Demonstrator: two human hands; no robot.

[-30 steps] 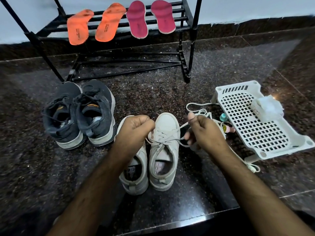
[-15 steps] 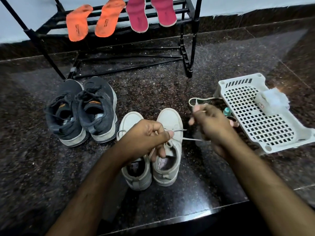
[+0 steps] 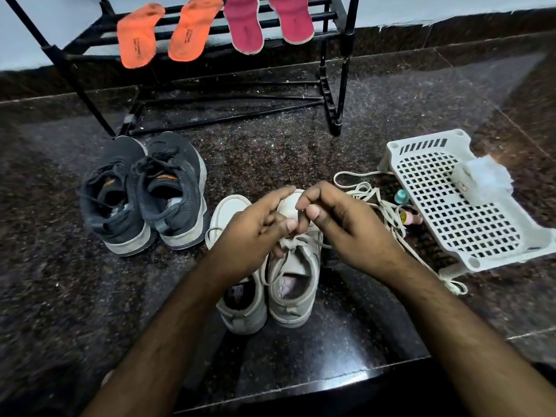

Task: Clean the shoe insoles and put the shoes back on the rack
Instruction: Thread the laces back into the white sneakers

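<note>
Two white sneakers stand side by side on the dark floor, toes away from me: the left one (image 3: 237, 299) and the right one (image 3: 296, 284). Over the right sneaker my left hand (image 3: 255, 227) and my right hand (image 3: 340, 224) meet, fingers curled and pinching its white lace (image 3: 296, 240). A pair of dark grey sneakers (image 3: 144, 191) stands to the left. On the black rack (image 3: 346, 40) lie two orange insoles (image 3: 162, 34) and two pink insoles (image 3: 267, 22).
A white perforated plastic tray (image 3: 457, 206) lies at the right with a white packet (image 3: 481, 179) on it. A loose white lace (image 3: 382, 206) and small bottles (image 3: 406, 212) lie between tray and shoes. A step edge runs along the front.
Both hands had pulled the lace ends apart; now they have come together over the right white sneaker's toe end, holding the lace close between them.
</note>
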